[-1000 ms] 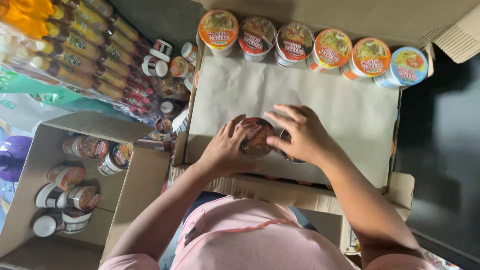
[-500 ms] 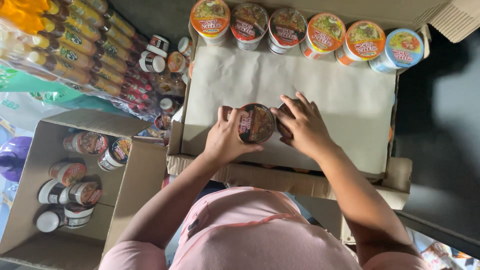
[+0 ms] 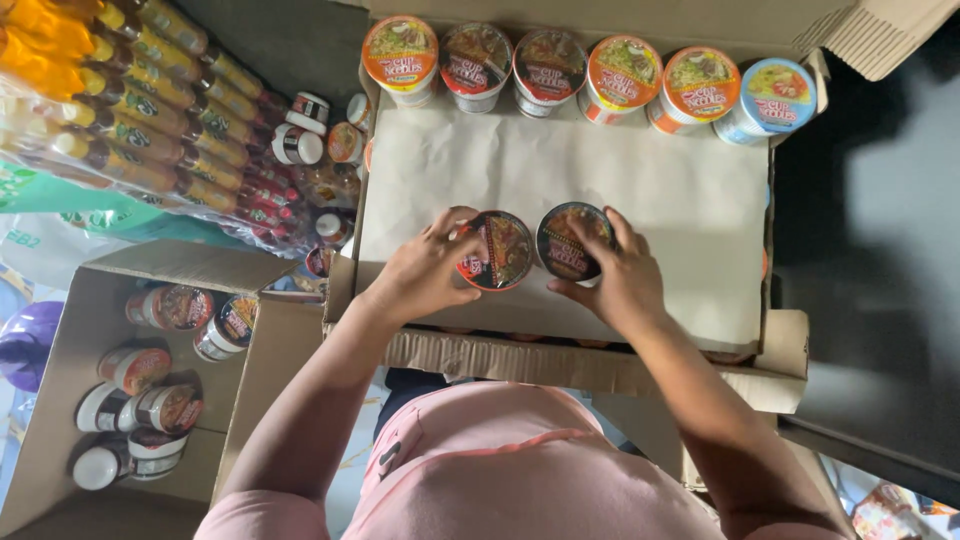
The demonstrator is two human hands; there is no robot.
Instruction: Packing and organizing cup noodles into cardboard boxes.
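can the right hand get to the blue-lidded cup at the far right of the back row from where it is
Probably yes: bare paper sheet lies between the right hand and the blue-lidded cup. But that hand holds a dark-lidded cup.

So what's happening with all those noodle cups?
A person in a pink top holds two dark-lidded noodle cups, one in the left hand and one in the right hand, over the brown paper sheet in a big cardboard box. Six cups line its far edge. A smaller box to the left holds more.
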